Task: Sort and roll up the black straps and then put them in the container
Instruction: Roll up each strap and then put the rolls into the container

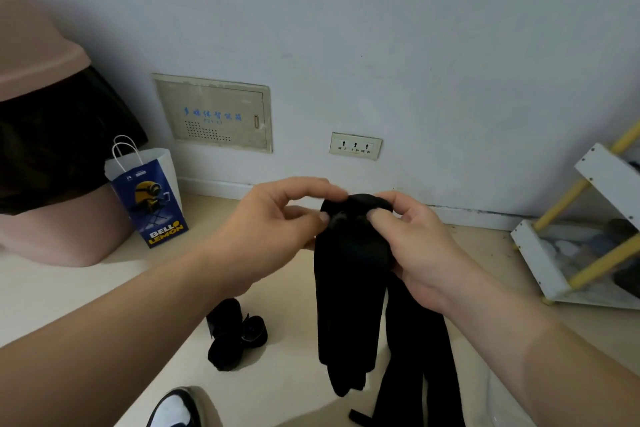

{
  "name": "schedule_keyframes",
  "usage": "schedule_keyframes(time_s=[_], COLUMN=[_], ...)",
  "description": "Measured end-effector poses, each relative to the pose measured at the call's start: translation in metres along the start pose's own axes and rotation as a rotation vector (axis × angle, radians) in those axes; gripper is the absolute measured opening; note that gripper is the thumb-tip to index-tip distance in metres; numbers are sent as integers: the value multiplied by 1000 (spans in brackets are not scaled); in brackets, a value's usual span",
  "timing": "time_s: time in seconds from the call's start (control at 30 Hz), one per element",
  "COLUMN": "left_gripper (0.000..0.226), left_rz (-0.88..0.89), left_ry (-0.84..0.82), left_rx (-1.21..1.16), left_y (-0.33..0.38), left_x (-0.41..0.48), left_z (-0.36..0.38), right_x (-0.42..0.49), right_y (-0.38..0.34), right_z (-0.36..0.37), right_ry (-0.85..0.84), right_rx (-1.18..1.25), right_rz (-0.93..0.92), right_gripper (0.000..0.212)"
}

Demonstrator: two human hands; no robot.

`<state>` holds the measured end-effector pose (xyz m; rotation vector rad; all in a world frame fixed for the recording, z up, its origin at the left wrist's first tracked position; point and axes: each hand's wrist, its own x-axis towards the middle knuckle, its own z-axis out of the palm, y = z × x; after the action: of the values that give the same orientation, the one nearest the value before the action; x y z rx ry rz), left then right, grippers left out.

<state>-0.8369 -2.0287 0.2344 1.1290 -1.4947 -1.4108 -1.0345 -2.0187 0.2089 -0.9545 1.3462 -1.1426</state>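
Observation:
A long black strap (349,288) hangs in the air in front of me, its top end folded over into a small roll. My left hand (277,218) pinches that roll from the left with thumb and fingertips. My right hand (412,246) grips it from the right, thumb on the near side. The strap's loose lengths trail down to the floor at the lower right. Several rolled black straps (235,336) lie on the beige floor below my left forearm.
A blue paper bag (152,198) with white handles stands by the wall at left, next to a pink bin with a black liner (52,149). A white and yellow rack (588,236) stands at right. A shoe (176,409) shows at the bottom edge.

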Motion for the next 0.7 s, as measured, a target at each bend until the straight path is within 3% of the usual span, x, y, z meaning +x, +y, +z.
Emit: schedule_keyframes(time_s=[0.17, 0.27, 0.47, 0.7], left_gripper=[24, 17, 25, 23], left_rz=[104, 111, 189, -14], left_ry=[-20, 23, 18, 52], left_rx=[236, 213, 297, -112], left_y=[0, -3, -7, -5], left_x=[0, 2, 2, 2], left_z=[2, 5, 14, 14], right_x=[-2, -6, -10, -16], right_y=[0, 2, 3, 0], right_z=[2, 6, 10, 12], right_ry=[21, 19, 2, -69], right_rx=[7, -55, -66, -29], right_rz=[-8, -48, -100, -120], right_gripper=[23, 21, 21, 24])
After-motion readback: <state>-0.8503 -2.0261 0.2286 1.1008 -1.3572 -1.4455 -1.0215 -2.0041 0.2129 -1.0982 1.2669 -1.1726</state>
